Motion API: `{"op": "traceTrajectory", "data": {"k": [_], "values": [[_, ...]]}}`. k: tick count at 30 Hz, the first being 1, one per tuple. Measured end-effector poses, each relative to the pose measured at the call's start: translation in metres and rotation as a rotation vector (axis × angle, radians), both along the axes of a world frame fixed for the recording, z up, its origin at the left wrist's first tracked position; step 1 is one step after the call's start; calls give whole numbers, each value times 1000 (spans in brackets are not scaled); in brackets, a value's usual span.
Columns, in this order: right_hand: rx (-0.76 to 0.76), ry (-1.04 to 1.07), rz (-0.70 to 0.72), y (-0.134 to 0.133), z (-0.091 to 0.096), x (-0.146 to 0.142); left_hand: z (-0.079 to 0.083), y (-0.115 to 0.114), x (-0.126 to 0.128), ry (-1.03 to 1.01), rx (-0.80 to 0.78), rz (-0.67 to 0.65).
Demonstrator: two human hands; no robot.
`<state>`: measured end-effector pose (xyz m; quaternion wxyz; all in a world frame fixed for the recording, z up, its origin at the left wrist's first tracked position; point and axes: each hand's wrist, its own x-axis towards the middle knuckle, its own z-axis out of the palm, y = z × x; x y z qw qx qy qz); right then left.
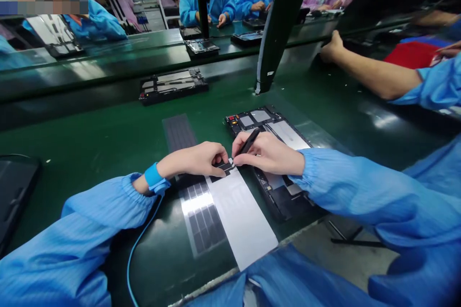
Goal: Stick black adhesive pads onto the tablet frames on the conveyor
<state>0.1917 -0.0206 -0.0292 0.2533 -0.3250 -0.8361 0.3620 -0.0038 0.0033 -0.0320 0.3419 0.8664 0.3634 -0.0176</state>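
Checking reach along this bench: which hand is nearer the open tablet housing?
Right. The right hand, holding black tweezers, lies over the open tablet housing. The left hand, pinching a small black part, sits off to the housing's left, apart from it.

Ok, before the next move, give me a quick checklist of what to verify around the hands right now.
1. Black tweezers held in the right hand, tips at the small black piece: ok.
2. Left hand gripping that piece: cannot tell, the fingers hide the contact.
3. Piece lifted free of the white liner strip: cannot tell.
4. Blue wrist strap on the left wrist, blue cord attached: ok.
5. Open tablet housing lying flat on the green belt: ok.
6. Co-worker's bare forearm apart from both hands: ok.
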Motion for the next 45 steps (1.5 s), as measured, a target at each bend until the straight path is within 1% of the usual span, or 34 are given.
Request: {"op": "traceTrajectory", "data": {"k": [3,5,8,10,11,13,15,17,19,21,22,24,28,30,32,34,36,38,40,45], "values": [[-39,-17,-24,3,-6,0,-1,1,0,-4,-12,0],[2,-19,-33,3,-8,-1,-1,2,1,-7,-22,-3],[61,-20,-25,0,-5,-4,-1,2,1,10,-27,6],[16,26,-54,-2,-1,-1,-1,2,1,29,-21,16],[-19,62,-96,-4,1,1,-1,2,0,32,-17,18],[-56,151,-224,-6,3,9,-2,1,0,26,-12,7],[-34,238,-366,-8,1,16,-2,0,1,-11,21,-3],[2,328,-465,-9,-4,20,-3,-4,5,-119,131,13],[32,390,-498,-10,-11,20,-6,-10,10,-297,292,54],[58,399,-481,-10,-16,17,-11,-16,14,-466,414,75],[66,389,-469,-10,-18,16,-15,-18,16,-524,441,73],[71,365,-457,-11,-19,14,-23,-22,18,-588,432,52],[91,355,-445,-11,-19,14,-35,-24,18,-614,355,38],[115,339,-438,-11,-20,14,-36,-23,18,-626,352,35],[178,306,-433,-11,-20,14,-35,-23,18,-635,354,19],[309,271,-403,-13,-21,14,-34,-24,18,-636,354,1],[451,244,-332,-14,-22,13,-33,-24,17,-633,355,-17],[544,221,-250,-16,-22,13,-33,-25,17,-628,357,-37],[589,208,-213,-18,-23,13,-34,-25,17,-618,361,-53],[576,261,-292,-20,-24,13,-33,-24,17,-586,398,-63]]}}
